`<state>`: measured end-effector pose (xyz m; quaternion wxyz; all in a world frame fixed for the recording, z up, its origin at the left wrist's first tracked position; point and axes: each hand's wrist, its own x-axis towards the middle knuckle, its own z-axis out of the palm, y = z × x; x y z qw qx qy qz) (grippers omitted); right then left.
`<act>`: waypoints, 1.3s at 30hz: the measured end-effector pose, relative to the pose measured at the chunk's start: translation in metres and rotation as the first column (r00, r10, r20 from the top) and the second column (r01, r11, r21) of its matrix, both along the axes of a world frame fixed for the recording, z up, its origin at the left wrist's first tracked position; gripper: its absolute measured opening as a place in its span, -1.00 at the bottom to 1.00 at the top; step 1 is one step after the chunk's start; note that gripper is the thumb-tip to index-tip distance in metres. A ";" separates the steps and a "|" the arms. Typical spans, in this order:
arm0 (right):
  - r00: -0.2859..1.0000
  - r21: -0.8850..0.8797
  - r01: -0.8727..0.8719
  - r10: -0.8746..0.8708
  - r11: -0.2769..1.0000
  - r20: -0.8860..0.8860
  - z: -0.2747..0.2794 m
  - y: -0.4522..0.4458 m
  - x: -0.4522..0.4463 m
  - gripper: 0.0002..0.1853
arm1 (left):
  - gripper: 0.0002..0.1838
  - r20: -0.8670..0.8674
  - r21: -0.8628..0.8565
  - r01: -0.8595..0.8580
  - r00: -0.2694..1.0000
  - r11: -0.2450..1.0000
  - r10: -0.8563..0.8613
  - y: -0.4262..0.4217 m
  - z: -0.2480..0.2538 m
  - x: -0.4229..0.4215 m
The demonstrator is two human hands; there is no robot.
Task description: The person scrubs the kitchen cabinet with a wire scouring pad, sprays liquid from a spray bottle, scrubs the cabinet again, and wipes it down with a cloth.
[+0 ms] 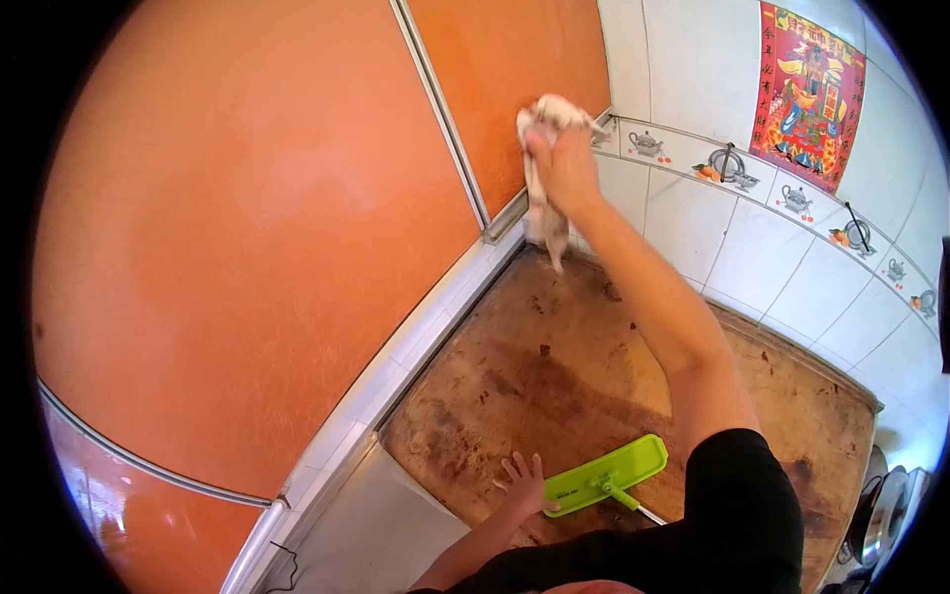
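My right hand (569, 173) is closed around a pale cloth (552, 111), with the arm stretched far forward. The cloth lies against the orange panel (510, 59) near the tiled corner, and a loose end hangs down to the wooden board. Fingers spread, my left hand (524, 485) rests on the brown-stained wooden board (554, 346). Its thumb side is at the left end of a green flat mop head (606, 475), which lies on the board. The mop's handle runs back under my dark sleeve.
A large orange panel (257, 228) with metal frame strips fills the left side. White tiles (683, 228) with a teapot border line the far wall, below a red poster (809, 94). Round metal cookware (881, 515) stands at the lower right. A thin black wire (289, 564) lies at lower left.
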<state>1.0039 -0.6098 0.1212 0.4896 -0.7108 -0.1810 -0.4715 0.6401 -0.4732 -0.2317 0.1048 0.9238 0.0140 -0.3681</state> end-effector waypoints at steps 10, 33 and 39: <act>0.944 0.110 -0.106 0.135 0.988 -0.300 -0.026 -0.017 0.001 -0.57 | 0.48 0.000 -0.002 0.008 1.000 1.000 -0.008 -0.005 0.002 0.005; 0.913 -0.002 -0.356 0.347 0.935 -0.215 0.151 -0.053 -0.008 -0.72 | 0.43 -0.029 0.004 0.034 0.999 0.999 -0.034 0.000 -0.010 0.005; 0.502 0.045 0.409 -0.266 0.911 0.823 0.204 0.033 0.058 -0.67 | 0.45 -0.029 -0.019 0.034 0.999 0.999 -0.034 0.001 -0.001 0.010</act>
